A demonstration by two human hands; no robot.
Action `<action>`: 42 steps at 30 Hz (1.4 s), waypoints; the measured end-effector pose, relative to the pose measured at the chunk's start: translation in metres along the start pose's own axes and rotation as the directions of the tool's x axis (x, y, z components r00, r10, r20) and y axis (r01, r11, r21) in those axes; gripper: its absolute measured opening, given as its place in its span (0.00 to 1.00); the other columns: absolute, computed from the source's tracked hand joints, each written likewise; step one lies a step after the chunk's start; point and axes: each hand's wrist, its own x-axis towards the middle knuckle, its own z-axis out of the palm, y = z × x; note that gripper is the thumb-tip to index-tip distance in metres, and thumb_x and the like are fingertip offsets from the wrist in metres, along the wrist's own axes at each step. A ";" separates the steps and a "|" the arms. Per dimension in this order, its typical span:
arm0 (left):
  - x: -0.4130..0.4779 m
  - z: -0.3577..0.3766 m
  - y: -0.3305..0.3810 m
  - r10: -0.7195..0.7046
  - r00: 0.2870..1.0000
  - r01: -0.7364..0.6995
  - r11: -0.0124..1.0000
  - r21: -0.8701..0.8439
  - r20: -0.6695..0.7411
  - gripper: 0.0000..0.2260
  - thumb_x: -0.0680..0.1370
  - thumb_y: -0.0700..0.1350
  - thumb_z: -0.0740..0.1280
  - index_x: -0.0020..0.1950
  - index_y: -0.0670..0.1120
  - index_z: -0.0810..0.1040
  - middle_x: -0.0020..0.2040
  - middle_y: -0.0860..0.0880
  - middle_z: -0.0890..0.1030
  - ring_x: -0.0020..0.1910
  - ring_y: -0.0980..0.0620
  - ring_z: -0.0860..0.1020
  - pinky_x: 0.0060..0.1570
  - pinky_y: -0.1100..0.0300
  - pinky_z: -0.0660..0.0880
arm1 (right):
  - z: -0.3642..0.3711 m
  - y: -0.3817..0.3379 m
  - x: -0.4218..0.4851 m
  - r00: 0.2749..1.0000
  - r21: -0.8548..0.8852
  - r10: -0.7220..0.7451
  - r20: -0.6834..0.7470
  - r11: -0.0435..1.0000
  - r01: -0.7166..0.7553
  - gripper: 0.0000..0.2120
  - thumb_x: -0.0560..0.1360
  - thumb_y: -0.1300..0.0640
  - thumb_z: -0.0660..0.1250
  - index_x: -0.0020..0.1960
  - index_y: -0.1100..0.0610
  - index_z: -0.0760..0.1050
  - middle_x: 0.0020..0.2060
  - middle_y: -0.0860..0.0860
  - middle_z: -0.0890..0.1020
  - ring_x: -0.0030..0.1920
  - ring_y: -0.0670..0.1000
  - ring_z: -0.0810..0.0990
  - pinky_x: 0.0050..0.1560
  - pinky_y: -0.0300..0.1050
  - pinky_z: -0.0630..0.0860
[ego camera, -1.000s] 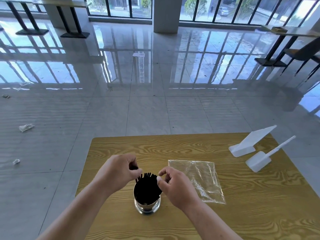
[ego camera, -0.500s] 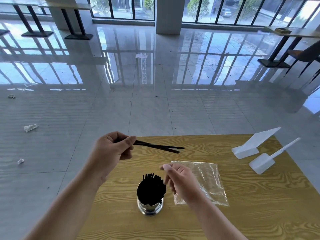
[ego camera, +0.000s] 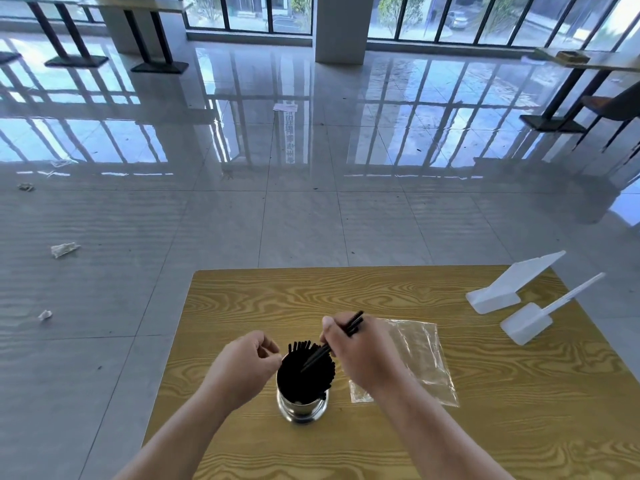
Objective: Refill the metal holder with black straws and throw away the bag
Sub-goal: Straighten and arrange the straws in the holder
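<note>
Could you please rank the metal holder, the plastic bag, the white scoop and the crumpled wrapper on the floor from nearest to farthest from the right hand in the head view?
From the right hand:
1. Metal holder, just left of it.
2. Plastic bag, flat on the table, partly under the hand; nearly as close.
3. White scoop, far right of the table.
4. Crumpled wrapper, on the floor, far left.
</note>
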 end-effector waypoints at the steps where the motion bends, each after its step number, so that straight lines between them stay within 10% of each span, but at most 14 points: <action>1: -0.002 0.002 -0.001 0.003 0.999 -0.006 0.997 0.079 0.033 0.02 0.73 0.52 0.73 0.43 0.56 0.82 0.36 0.57 0.85 0.29 0.60 0.79 0.30 0.60 0.78 | 0.007 0.005 -0.002 0.997 -0.033 0.013 0.070 0.999 -0.010 0.21 0.83 0.43 0.64 0.39 0.57 0.78 0.27 0.47 0.78 0.27 0.45 0.71 0.32 0.47 0.69; 6: -0.011 0.017 0.001 -0.005 0.982 -0.043 0.967 0.252 0.189 0.12 0.66 0.62 0.73 0.46 0.61 0.80 0.42 0.59 0.84 0.37 0.62 0.80 0.33 0.66 0.72 | 0.020 0.026 -0.009 0.975 -0.137 0.135 0.177 0.984 -0.111 0.20 0.74 0.31 0.66 0.59 0.40 0.79 0.35 0.42 0.81 0.33 0.39 0.78 0.32 0.36 0.74; 12: -0.020 0.044 0.009 0.151 0.968 -0.212 0.919 0.332 0.200 0.27 0.67 0.68 0.72 0.63 0.62 0.77 0.52 0.63 0.79 0.49 0.62 0.78 0.44 0.66 0.74 | 0.023 0.056 -0.014 0.954 -0.152 0.289 0.074 0.949 -0.276 0.13 0.82 0.40 0.63 0.61 0.45 0.77 0.39 0.44 0.81 0.38 0.43 0.80 0.39 0.41 0.76; 17: -0.024 0.059 0.017 0.216 0.953 -0.286 0.876 0.389 0.214 0.20 0.73 0.62 0.72 0.62 0.59 0.78 0.57 0.59 0.79 0.54 0.55 0.81 0.54 0.56 0.79 | 0.036 0.052 -0.018 0.902 -0.024 0.369 0.224 0.927 -0.374 0.10 0.79 0.47 0.65 0.46 0.50 0.82 0.41 0.53 0.89 0.41 0.55 0.88 0.44 0.59 0.85; 42: -0.014 0.009 0.055 0.480 0.868 -0.459 0.672 0.582 0.130 0.09 0.81 0.56 0.69 0.52 0.52 0.84 0.50 0.56 0.83 0.49 0.52 0.82 0.52 0.55 0.80 | 0.022 0.050 -0.020 0.968 -0.086 0.244 0.049 0.967 -0.240 0.05 0.79 0.54 0.65 0.48 0.48 0.80 0.30 0.46 0.80 0.28 0.43 0.72 0.32 0.44 0.71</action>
